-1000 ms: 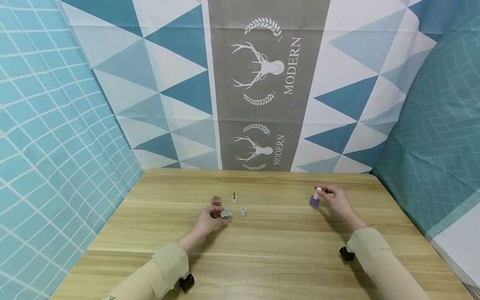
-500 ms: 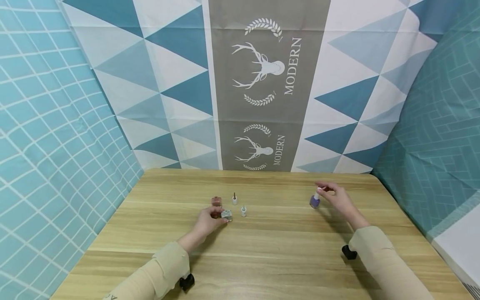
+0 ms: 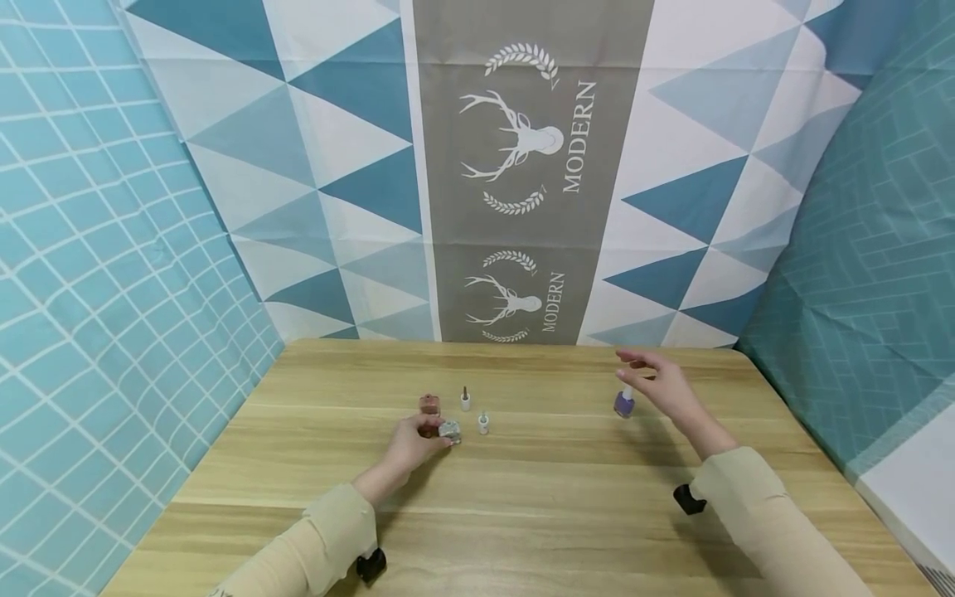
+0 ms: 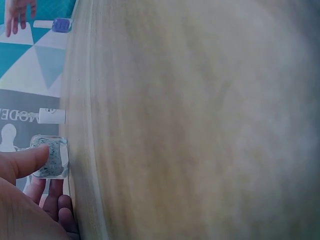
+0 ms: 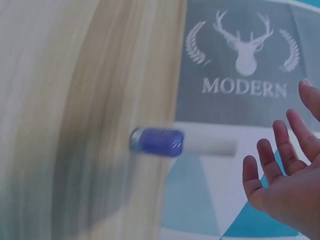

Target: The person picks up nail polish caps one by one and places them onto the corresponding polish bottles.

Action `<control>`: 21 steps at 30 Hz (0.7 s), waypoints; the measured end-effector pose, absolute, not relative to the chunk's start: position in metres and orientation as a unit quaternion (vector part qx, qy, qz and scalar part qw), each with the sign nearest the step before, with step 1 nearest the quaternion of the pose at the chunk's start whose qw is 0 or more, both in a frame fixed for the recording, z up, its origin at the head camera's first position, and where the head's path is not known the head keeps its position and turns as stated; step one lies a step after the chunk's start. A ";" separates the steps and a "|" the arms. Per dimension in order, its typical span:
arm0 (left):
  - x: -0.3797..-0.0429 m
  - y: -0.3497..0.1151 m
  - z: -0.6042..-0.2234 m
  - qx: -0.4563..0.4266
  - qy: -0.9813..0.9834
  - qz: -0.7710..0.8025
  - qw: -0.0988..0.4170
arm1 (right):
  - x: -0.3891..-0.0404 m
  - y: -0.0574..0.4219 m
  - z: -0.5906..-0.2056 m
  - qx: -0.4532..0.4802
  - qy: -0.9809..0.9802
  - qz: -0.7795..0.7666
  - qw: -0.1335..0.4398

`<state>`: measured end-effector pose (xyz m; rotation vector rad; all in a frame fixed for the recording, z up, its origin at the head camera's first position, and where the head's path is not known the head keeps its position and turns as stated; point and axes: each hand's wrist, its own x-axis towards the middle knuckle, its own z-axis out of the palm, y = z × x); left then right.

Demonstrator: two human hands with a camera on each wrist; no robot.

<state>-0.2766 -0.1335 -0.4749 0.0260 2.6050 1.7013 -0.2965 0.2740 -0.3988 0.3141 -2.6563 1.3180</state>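
My left hand (image 3: 409, 444) pinches a square glass nail polish bottle with glittery silver polish (image 4: 51, 162), its thumb across one face. Just behind those fingers is a reddish-brown nail polish bottle (image 3: 429, 404), partly hidden by the hand. Two white caps stand brush up to the right: one with a dark brush (image 3: 466, 401), the other with a pale brush (image 3: 483, 424). Over on the right, a purple nail polish bottle (image 5: 159, 142) stands upright with its white cap on. My right hand (image 3: 662, 388) hovers above and beside it, fingers spread, apart from the cap.
The wooden table (image 3: 522, 506) reaches back to a patterned cloth wall (image 3: 515, 207). Blue tiled cloth (image 3: 112, 249) hangs on the left and teal cloth (image 3: 888, 249) on the right. A black wrist camera (image 3: 688, 500) sits under the right sleeve.
My right hand has let go of the purple bottle's white cap and lifted slightly away, its fingers opening. The left hand keeps holding the silver bottle in the same place.
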 end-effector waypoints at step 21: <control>-0.277 -0.133 -0.475 0.002 0.843 0.537 0.017 | -0.288 0.212 -0.383 0.124 -0.832 0.538 0.056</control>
